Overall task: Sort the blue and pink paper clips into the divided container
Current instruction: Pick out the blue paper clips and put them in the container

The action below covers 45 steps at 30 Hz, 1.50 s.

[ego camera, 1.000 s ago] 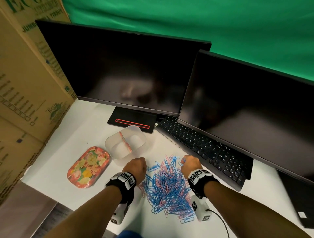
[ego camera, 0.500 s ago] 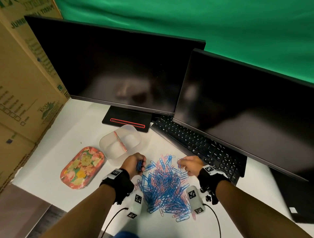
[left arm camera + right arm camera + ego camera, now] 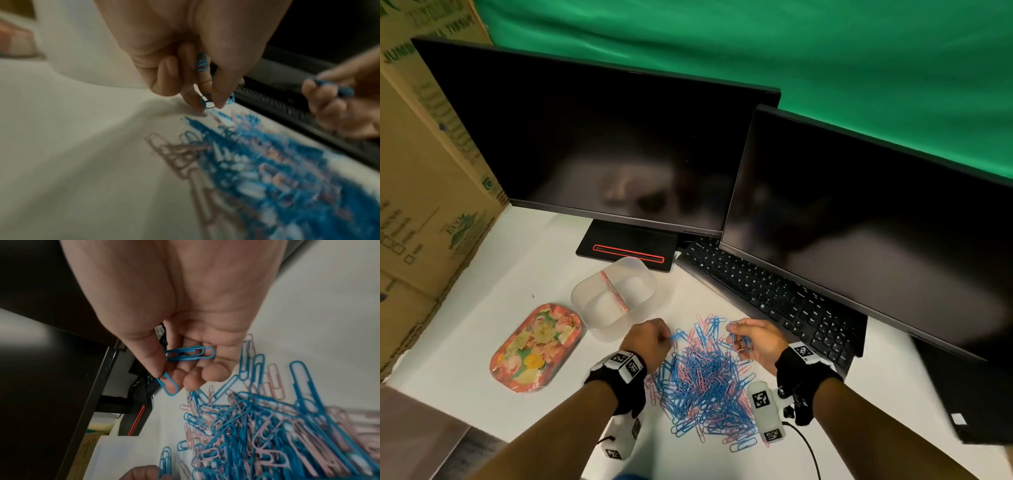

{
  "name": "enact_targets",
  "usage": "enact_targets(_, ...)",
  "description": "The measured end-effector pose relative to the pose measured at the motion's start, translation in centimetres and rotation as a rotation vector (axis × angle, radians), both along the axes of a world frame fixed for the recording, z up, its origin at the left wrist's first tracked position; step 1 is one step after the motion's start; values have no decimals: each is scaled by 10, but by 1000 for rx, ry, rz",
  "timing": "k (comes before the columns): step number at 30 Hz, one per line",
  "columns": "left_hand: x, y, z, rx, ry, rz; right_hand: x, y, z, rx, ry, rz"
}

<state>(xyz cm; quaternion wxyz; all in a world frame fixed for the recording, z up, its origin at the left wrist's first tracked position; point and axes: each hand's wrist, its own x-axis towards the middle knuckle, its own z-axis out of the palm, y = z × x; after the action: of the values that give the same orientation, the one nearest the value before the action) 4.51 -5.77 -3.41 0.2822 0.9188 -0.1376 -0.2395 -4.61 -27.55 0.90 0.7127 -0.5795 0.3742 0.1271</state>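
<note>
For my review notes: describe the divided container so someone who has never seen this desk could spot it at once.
Start at the left monitor's black stand with its red stripe. Just in front of it, on the white desk, sits the divided container, beside the floral tray. It alone is translucent, split by a pink-edged wall.

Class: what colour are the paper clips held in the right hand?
Blue paper clips, pinched in the right hand; clearest in the right wrist view.

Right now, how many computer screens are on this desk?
2. The left monitor stands behind the divided container; the right monitor stands over the keyboard. Both are dark. None seems hidden.
</note>
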Motion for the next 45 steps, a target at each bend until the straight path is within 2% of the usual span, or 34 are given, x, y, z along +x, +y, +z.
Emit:
enact_targets(4, -4, 9, 13, -271, 153, 136, 2, 8, 10, 72, -41, -13)
enact_targets(7, -5, 15, 32, -446, 336, 213, 11, 19, 19, 132, -61, 3)
enact_targets(9, -6, 19, 45, -573, 488, 336, 21, 31, 28, 183, -64, 24)
enact_targets(12, -4, 28, 64, -860, 672, 553, 41, 54, 43, 260, -62, 59)
enact_targets(14, 1, 37, 77, -997, 703, 671, 59, 74, 53, 263, -51, 116)
enact_targets(16, 10, 47, 90, -1055, 671, 780, 78, 96, 63, 226, -47, 180)
enact_targets(18, 22, 59, 99, -1005, 596, 849, 97, 119, 74, 175, -37, 250)
enact_targets(21, 42, 74, 107, -847, 511, 845, 120, 147, 87, 159, 12, 350)
enact_targets(26, 70, 81, 110, -662, 493, 829, 142, 173, 82, -2, 33, 303)
enact_targets(32, 84, 78, 106, -510, 470, 780, 146, 163, 74, -15, -8, 281)
enact_targets(36, 82, 74, 100, -483, 371, 694, 132, 126, 74, -7, -36, 249)
enact_targets(40, 62, 62, 107, -490, 317, 516, 97, 78, 61, -95, -42, 183)
enact_targets(43, 35, 48, 104, -421, 276, 254, 54, 48, 44, -194, -27, 178)
enact_targets(45, 19, 38, 93, -353, 210, 82, 24, 36, 29, -344, -21, 225)
